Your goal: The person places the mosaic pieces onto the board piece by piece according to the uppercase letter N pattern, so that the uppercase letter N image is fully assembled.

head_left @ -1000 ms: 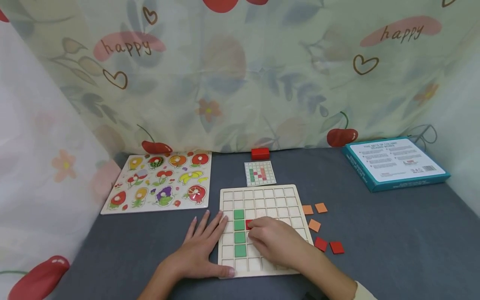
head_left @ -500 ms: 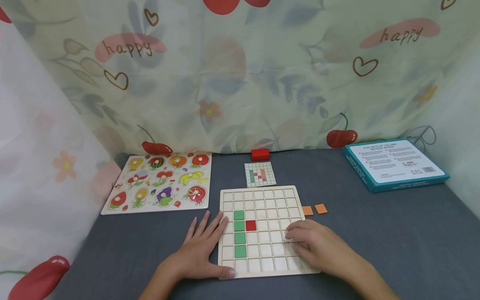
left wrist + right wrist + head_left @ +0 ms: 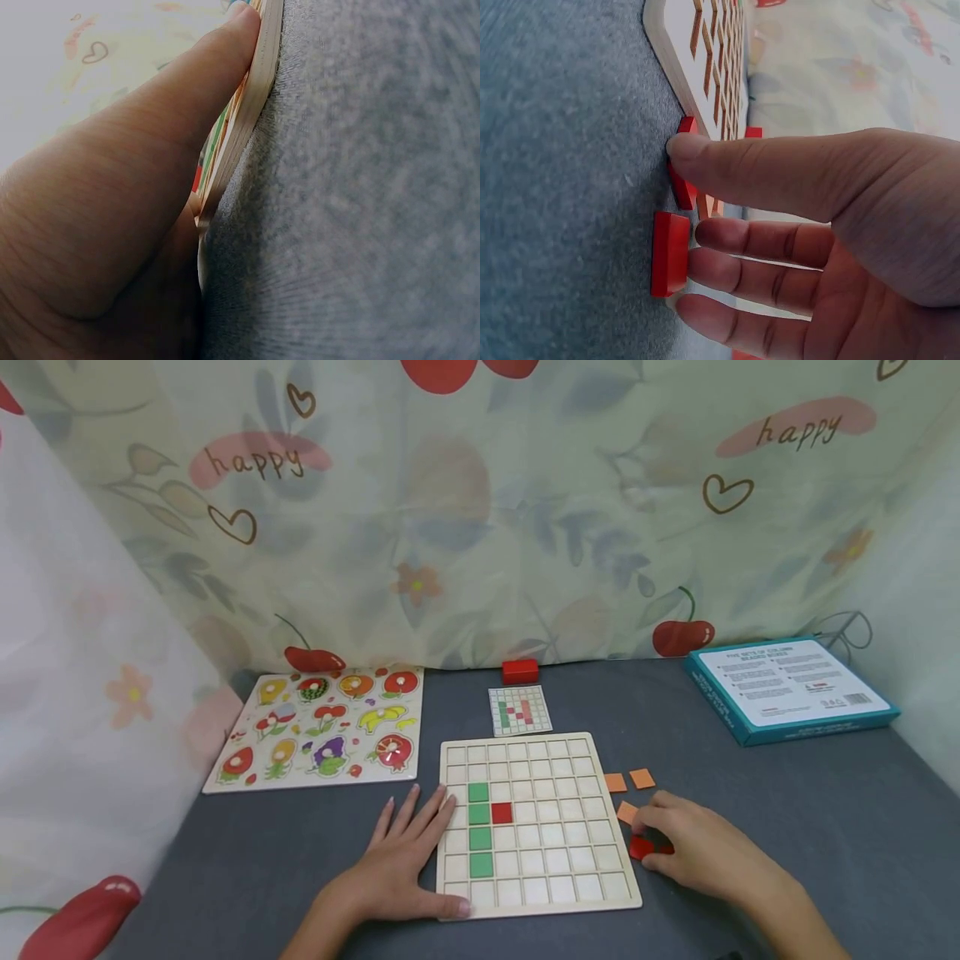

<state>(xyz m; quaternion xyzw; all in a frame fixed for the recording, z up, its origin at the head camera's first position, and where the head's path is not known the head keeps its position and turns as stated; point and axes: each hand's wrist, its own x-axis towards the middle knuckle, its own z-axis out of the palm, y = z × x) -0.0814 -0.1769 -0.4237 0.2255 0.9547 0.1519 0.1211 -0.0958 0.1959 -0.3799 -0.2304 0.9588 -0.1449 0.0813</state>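
A pale wooden grid board (image 3: 555, 862) lies on the grey cloth, with a column of several green tiles (image 3: 480, 838) and one red square tile (image 3: 501, 813) in its cells. My left hand (image 3: 401, 872) rests spread at the board's left edge, thumb over the near corner. Right of the board, thumb and index finger of my right hand (image 3: 701, 843) pinch a loose red tile (image 3: 682, 169) at its edges. A second red tile (image 3: 671, 255) lies below my other fingers, mostly hidden in the head view.
Three orange tiles (image 3: 615, 782) lie by the board's right edge. Behind the board are a small pattern card (image 3: 520, 710) and a red block (image 3: 521, 672). A fruit puzzle board (image 3: 315, 727) lies at the left, a teal box (image 3: 795, 685) at the back right.
My right hand has let go of the red tile in the board's cell, then moved right across the board to the loose red tiles. My left hand has stayed in place.
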